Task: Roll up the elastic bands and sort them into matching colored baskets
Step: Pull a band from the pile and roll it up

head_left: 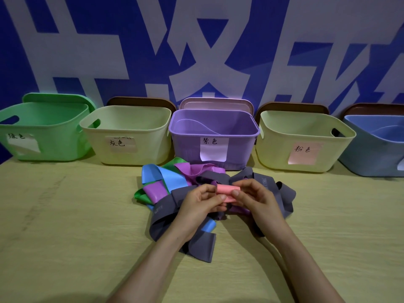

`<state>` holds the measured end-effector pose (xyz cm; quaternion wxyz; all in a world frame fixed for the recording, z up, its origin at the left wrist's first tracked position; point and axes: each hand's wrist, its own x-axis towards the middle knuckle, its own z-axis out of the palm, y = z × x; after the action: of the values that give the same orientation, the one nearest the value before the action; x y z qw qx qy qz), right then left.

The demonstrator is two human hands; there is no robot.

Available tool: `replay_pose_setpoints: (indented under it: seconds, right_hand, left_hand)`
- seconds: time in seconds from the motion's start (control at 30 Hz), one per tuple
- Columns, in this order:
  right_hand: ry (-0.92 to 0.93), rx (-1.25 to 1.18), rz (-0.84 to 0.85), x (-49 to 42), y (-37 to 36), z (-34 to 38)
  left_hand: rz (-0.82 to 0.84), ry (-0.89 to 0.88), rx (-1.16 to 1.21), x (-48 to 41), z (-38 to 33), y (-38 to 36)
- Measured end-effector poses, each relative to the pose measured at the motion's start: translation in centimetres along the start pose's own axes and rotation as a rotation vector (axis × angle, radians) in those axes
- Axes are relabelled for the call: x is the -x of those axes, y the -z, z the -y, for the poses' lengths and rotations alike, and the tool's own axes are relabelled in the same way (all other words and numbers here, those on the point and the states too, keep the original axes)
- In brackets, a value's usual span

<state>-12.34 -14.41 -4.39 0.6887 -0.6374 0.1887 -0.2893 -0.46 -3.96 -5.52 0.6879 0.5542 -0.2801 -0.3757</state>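
Centrally, the left hand (200, 203) and right hand (253, 199) pinch a rolled pink band (228, 193) by its 2 ends, above a tangled pile of bands (166, 217) on the tabletop (76, 215). Behind, in a row: green basket (56, 147), grey-labelled basket (98, 149), purple basket (188, 147), pink-labelled basket (273, 152), blue basket (371, 158).

two bare forearms show in the lower half of the frame: the left forearm (153, 265) at lower centre-left and the right forearm (299, 256) at lower centre-right. both are slim and uncovered along all the length that is seen, from the bottom edge up to the wrist. the left grip (196, 206) and the right grip (255, 200), near the middle of the frame, are bare too. the fingers are slender, with short, plain nails. the light is dim, so finer marks cannot be told.
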Motion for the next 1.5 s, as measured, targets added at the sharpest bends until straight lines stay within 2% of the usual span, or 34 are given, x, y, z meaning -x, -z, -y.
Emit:
replay_pose_setpoints:
  seconds: [0.33,0.47,0.77,0.87,0.97,1.17,1.27,1.5]
  right_hand:
    - [0.111,0.2,-0.033,0.1,0.2,0.2]
    - [0.115,0.221,-0.042,0.0,0.6,-0.2]
    - [-0.05,-0.162,-0.08,-0.1,0.4,0.1]
    - [-0.126,-0.26,-0.072,0.0,0.0,0.4]
    - [-0.092,-0.259,-0.065,0.2,-0.3,0.3]
    - [0.053,-0.041,-0.034,0.7,-0.3,-0.5]
    - [0.152,0.198,-0.052,0.3,0.0,-1.5]
    - [0.036,0.098,-0.095,-1.5,-0.3,2.0]
  left_hand:
    - [0.029,0.015,0.042,0.2,-0.4,0.0]
    - [-0.018,0.012,0.055,0.1,-0.2,-0.3]
    - [0.035,-0.014,0.089,0.3,-0.3,-0.5]
    - [0.031,-0.045,0.017,0.4,-0.1,-0.5]
    - [0.001,-0.099,-0.107,0.5,0.3,-0.6]
    - [-0.074,-0.22,-0.252,0.8,0.5,-0.1]
    - [-0.12,-0.202,-0.293,0.8,0.8,-0.2]
    - [-0.175,-0.163,-0.503,-0.9,-3.2,-1.5]
